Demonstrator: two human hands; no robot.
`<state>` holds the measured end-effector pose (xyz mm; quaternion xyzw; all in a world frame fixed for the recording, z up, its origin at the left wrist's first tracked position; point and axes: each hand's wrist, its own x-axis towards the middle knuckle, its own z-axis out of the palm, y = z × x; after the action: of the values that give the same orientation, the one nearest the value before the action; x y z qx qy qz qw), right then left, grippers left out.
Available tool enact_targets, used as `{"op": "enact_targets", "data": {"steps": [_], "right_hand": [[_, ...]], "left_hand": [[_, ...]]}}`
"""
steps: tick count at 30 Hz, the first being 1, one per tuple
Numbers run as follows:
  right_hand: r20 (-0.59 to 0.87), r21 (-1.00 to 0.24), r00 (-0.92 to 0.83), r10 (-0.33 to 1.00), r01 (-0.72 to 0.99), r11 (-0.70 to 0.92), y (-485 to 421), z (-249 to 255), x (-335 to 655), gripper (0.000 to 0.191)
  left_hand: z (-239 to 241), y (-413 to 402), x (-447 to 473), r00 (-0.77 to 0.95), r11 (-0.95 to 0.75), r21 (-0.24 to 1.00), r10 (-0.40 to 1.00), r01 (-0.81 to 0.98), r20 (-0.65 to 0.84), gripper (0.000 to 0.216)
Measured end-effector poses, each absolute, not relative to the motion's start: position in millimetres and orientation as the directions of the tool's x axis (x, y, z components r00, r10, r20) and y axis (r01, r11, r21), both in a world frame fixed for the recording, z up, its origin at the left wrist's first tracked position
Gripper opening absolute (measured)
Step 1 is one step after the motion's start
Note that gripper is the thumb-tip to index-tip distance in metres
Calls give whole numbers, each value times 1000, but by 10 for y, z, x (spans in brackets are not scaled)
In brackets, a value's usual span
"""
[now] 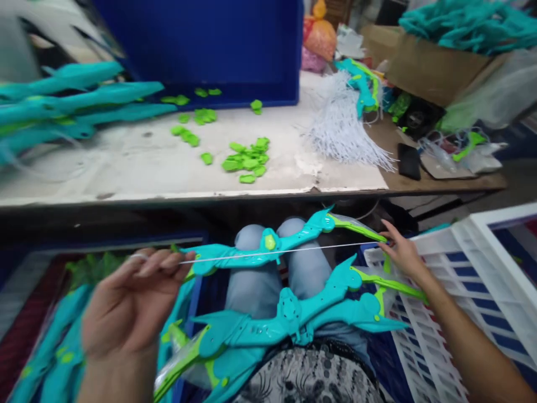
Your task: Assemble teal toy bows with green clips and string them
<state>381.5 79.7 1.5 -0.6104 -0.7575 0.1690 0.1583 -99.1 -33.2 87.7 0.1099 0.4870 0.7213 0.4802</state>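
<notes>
A teal and lime toy bow is held level above my knees, its white string stretched tight between my hands. My left hand has its fingers closed on the left end of the bow and the string. My right hand pinches the lime tip and the string at the right end. More teal bows lie stacked across my lap below it.
The worn white table carries scattered lime green small parts, a bundle of white strings, a blue crate and teal bows at left. A white slatted basket stands at right, a cardboard box behind.
</notes>
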Motion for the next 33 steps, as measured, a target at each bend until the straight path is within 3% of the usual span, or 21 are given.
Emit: {"op": "enact_targets", "data": {"steps": [4, 7, 10, 14, 18, 20, 23, 26, 28, 33], "right_hand": [[109, -278, -288, 952, 910, 307, 1083, 44, 3828, 48], [316, -140, -387, 866, 884, 445, 1190, 164, 3450, 39], [464, -170, -535, 706, 728, 664, 1047, 252, 2585, 30], [375, -198, -840, 391, 340, 919, 600, 102, 1243, 33], [139, -147, -939, 315, 295, 944, 460, -137, 581, 48], [59, -190, -951, 303, 287, 939, 616, -165, 537, 50], [2, -398, -973, 232, 212, 893, 993, -88, 609, 47], [-61, -674, -975, 214, 199, 712, 1302, 31, 666, 46], [-132, -790, -965, 227, 241, 563, 1400, 85, 671, 49], [-262, -842, -942, 212, 330, 427, 1404, 120, 646, 57]], "left_hand": [[783, -472, -899, -605, -177, 775, 736, -606, -304, 30], [668, -591, -777, -583, -101, 805, 742, -585, -331, 41], [609, -679, -574, -452, 37, 770, 791, -637, -412, 43], [616, -713, -340, -369, 91, 746, 826, -660, -427, 38], [627, -734, -328, -360, 73, 755, 847, -652, -392, 37], [614, -768, -405, -418, 27, 771, 828, -637, -374, 37], [571, -851, -576, -601, -80, 830, 728, -552, -330, 36], [529, -929, -777, -769, -148, 897, 583, -416, -261, 31], [527, -949, -918, -843, -160, 932, 496, -324, -208, 28], [620, -836, -1241, -870, -87, 984, 483, -153, -93, 25]]}}
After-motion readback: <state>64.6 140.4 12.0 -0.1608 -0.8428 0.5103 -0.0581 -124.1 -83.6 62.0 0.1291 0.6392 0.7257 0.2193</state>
